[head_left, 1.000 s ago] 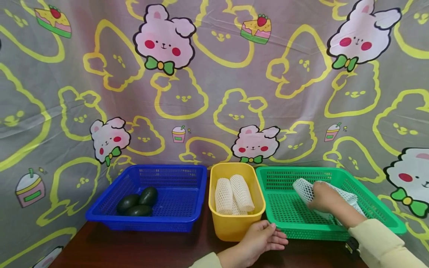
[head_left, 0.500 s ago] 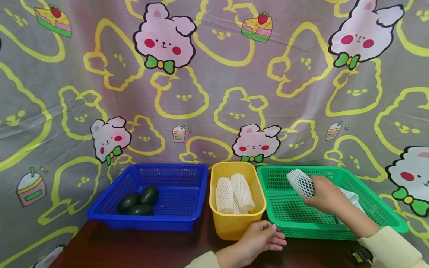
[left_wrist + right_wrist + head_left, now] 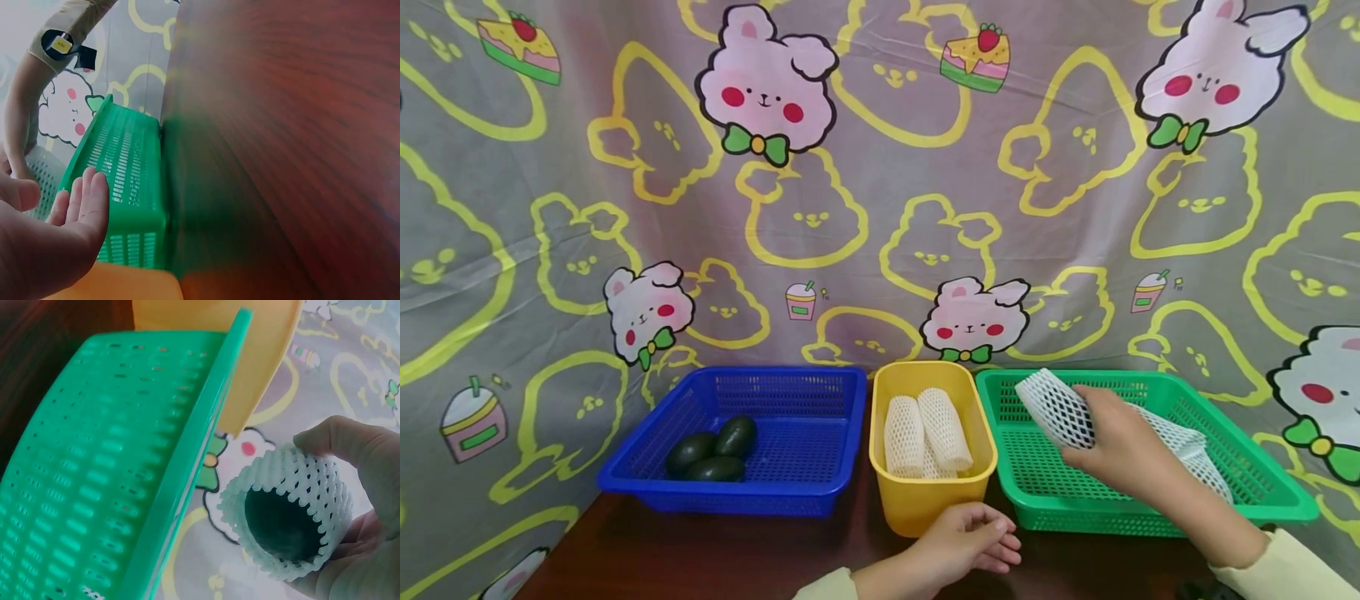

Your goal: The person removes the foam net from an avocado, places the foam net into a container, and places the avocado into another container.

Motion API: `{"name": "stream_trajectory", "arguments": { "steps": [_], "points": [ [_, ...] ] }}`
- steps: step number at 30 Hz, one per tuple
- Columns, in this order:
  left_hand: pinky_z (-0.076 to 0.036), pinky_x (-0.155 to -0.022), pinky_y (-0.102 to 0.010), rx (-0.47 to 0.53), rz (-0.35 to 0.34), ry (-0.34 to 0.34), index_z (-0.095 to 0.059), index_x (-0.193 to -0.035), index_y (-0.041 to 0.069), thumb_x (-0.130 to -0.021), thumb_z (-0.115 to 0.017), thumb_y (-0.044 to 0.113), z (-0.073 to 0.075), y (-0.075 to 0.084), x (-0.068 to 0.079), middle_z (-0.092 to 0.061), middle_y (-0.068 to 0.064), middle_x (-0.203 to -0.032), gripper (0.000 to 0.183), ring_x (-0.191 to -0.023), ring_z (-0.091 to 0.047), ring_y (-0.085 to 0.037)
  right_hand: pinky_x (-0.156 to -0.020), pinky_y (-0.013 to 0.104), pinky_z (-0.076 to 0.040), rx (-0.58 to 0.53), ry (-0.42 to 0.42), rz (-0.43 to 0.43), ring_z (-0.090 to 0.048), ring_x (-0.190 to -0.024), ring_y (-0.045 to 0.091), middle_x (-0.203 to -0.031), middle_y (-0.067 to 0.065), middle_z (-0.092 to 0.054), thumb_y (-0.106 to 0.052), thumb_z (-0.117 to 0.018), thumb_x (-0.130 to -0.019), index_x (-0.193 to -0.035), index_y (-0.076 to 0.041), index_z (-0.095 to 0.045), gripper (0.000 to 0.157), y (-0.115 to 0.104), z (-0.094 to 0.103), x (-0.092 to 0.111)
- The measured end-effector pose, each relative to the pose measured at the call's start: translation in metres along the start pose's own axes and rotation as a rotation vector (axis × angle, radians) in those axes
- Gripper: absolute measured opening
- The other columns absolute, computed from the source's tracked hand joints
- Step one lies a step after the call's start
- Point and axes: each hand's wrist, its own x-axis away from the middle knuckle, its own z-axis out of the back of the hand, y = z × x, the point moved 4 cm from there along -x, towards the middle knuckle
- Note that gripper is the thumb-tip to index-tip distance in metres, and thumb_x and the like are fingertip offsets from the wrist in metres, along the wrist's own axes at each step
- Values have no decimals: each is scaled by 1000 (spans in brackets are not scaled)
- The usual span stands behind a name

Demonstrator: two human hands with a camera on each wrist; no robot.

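My right hand (image 3: 1112, 442) grips a white foam net sleeve (image 3: 1054, 407) above the green basket (image 3: 1075, 506). In the right wrist view, a dark green avocado (image 3: 284, 525) shows inside the sleeve's open end, and the thumb and fingers wrap the sleeve's sides. Other netted sleeves (image 3: 1183, 442) lie in the basket behind that hand, partly hidden by it. My left hand (image 3: 958, 546), holding nothing, hovers with loosely bent fingers before the yellow bin (image 3: 910, 504); in the left wrist view its fingers (image 3: 94, 203) are near the green basket's corner.
Several white foam net sleeves (image 3: 904, 437) stand in the yellow bin. To the left, a blue basket (image 3: 722, 490) contains three dark avocados (image 3: 735, 437). All three containers stand on a dark wooden table (image 3: 700, 558) before a patterned curtain (image 3: 865, 183).
My right hand has lifted the sleeved avocado out of the green basket and shifted it left. The left hand has drawn slightly left, away from the green basket's rim.
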Motion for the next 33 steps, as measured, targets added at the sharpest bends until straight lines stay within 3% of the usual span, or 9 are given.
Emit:
{"name": "stream_trajectory", "arguments": {
  "steps": [5, 12, 17, 24, 30, 33],
  "points": [
    [-56, -77, -42, -59, -57, -13, -59, -107, -14, -100, -51, 5, 12, 3, 8, -66, -24, -97, 22, -94, -63, -48, -71, 47, -52, -23, 24, 22, -56, -91, 33, -117, 25, -54, -16, -84, -69, -133, 12, -43, 81, -17, 2, 7],
    [-56, -76, -31, -142, -144, -51, -55, -109, -20, -100, -51, 3, 25, 7, 20, -63, -33, -101, 24, -94, -63, -48, -72, 44, -53, -48, 79, 92, -56, -92, 28, -117, 19, -56, -15, -88, -66, -133, 6, -46, 81, -38, 2, 18],
    [-55, -73, -26, -267, -174, -54, -59, -108, -15, -98, -54, 3, 37, 8, 29, -65, -26, -99, 21, -89, -68, -32, -70, 37, -54, -86, 125, 154, -56, -91, 21, -116, 10, -56, -12, -89, -64, -133, 0, -47, 81, -48, -3, 26],
    [-54, -71, -26, -412, -194, 22, -64, -107, -6, -94, -61, 8, 59, 15, 41, -68, -7, -94, 19, -83, -64, -10, -74, 30, -54, -140, 184, 332, -54, -95, 12, -118, -1, -55, -8, -90, -59, -133, -5, -48, 85, -62, -15, 37],
    [-50, -72, -23, -543, -238, 81, -67, -104, 2, -93, -64, 14, 74, 22, 52, -67, 4, -93, 17, -83, -60, -4, -81, 29, -53, -217, 120, 377, -53, -100, 8, -124, -11, -51, -8, -88, -59, -136, -11, -46, 88, -75, -30, 46],
    [-51, -73, -24, -549, -252, 74, -67, -104, 0, -93, -64, 13, 79, 26, 57, -67, 2, -94, 18, -84, -60, -6, -83, 29, -52, -255, 74, 390, -53, -101, 7, -127, -12, -49, -8, -87, -60, -137, -15, -45, 89, -81, -36, 50]
  ]
}}
